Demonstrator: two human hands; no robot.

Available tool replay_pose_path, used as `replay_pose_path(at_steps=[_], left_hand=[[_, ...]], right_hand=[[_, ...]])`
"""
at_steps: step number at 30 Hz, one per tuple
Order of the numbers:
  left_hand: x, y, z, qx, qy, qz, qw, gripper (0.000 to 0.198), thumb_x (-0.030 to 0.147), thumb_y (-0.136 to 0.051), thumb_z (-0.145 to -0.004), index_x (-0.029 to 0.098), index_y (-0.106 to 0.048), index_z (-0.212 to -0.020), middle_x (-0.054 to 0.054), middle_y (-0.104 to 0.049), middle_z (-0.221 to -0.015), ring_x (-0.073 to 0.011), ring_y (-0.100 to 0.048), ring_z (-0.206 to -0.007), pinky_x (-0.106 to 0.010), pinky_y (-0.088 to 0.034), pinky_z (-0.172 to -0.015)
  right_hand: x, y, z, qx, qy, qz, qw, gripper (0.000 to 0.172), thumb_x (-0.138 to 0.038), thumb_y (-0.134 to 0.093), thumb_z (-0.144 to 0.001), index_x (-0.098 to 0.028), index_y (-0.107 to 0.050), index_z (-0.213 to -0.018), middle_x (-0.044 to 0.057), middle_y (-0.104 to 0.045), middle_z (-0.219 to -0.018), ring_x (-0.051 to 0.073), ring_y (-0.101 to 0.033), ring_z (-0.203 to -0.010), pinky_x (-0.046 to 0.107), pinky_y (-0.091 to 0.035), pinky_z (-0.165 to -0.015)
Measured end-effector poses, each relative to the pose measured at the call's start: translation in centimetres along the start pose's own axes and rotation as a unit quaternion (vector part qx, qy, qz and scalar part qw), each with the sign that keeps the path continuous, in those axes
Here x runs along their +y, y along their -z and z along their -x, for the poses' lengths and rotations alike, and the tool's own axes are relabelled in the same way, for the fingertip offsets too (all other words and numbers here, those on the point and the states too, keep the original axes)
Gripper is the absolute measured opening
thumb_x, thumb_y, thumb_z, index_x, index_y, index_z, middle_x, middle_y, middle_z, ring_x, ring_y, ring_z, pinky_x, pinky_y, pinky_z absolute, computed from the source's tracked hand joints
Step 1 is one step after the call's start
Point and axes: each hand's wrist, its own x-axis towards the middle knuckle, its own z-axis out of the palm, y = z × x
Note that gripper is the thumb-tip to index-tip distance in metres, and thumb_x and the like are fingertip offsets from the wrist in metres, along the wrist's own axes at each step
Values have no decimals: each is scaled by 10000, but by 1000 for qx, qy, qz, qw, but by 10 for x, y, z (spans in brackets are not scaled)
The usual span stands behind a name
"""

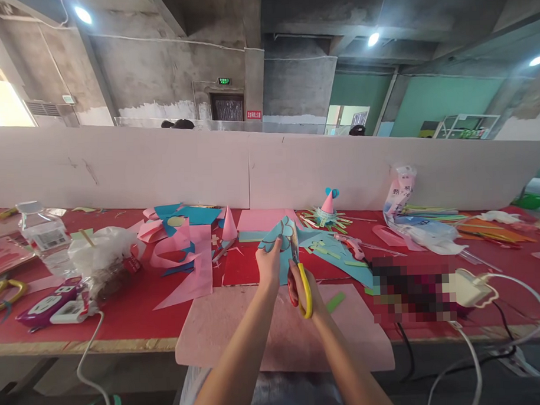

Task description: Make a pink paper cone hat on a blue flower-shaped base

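My left hand pinches a blue paper piece with a scalloped edge, holding it up above the table. My right hand grips scissors with yellow and red handles; the blades point up into the blue paper beside my left thumb. Both hands hover over a pink sheet that lies at the front edge of the red table.
Pink and blue paper scraps lie left of centre, with a small pink cone and a party hat behind. A water bottle, plastic bag and power strip sit left. A white divider backs the table.
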Motion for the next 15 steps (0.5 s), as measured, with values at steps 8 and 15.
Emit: replay_pose_path(at_steps=[8, 15], left_hand=[[11, 3, 9, -18, -90, -51, 995, 286, 355, -612, -703, 122, -697, -846, -47, -711, -810, -166, -621, -754, -235, -464, -671], [6, 2, 10, -25, -106, -63, 992, 265, 331, -599, -712, 123, -694, -845, -30, -701, -782, -154, -606, -755, -212, -455, -679]], right_hand=[[0, 2, 5, -16, -6, -58, 998, 476, -618, -489, -752, -211, -347, -551, -80, -313, -344, 57, -297, -268, 191, -314, -304], [5, 6, -4, 13, -22, -40, 999, 459, -633, -569, -678, -200, -434, -605, -78, -361, -422, 58, -333, -294, 184, -294, -297]])
